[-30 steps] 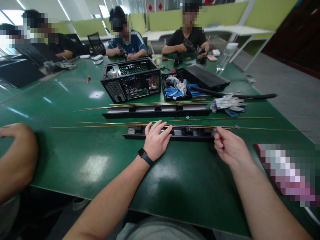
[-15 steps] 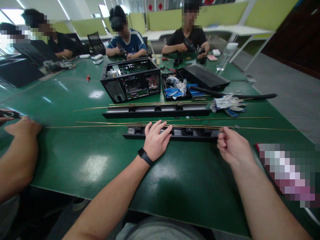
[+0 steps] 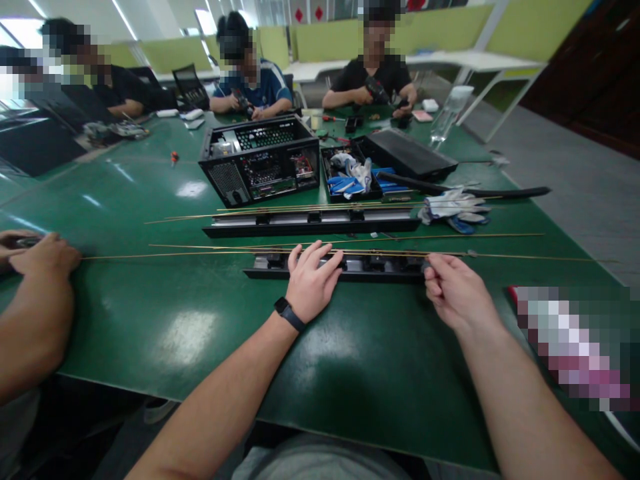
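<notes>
Black rail [image 3: 350, 265], right hand [image 3: 457, 293] shifted leftward

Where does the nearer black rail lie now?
Head view: the nearer rail lies at centre under thin brass rods, left hand on it, right hand at its right end.

Left hand [image 3: 311, 283] lies flat on the black rail [image 3: 380, 267]; right hand [image 3: 453, 290] pinches the thin brass rod [image 3: 525, 257] at the rail's end.
</notes>
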{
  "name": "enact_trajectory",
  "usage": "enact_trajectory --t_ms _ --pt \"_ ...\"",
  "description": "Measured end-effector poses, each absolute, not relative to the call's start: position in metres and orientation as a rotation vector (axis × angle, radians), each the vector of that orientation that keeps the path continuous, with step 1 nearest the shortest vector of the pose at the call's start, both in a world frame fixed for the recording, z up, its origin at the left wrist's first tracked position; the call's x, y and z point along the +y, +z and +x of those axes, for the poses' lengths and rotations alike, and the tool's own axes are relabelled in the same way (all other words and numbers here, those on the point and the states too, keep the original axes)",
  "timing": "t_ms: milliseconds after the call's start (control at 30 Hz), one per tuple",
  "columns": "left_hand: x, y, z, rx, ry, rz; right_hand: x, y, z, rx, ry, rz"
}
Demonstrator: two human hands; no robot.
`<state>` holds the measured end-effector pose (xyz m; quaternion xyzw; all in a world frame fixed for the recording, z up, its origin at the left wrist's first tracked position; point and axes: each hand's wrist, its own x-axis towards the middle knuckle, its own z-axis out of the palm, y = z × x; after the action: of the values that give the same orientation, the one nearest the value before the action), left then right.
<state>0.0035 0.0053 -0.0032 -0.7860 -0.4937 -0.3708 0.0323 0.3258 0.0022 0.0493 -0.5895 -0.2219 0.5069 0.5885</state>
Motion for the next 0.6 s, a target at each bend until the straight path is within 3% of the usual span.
enact_trajectory --t_ms 600 --pt "0.0058 -0.003 0.0033 -1.534 -1.107 -2.433 0.0045 0.0453 0.3225 -0.54 1.15 -1.357"
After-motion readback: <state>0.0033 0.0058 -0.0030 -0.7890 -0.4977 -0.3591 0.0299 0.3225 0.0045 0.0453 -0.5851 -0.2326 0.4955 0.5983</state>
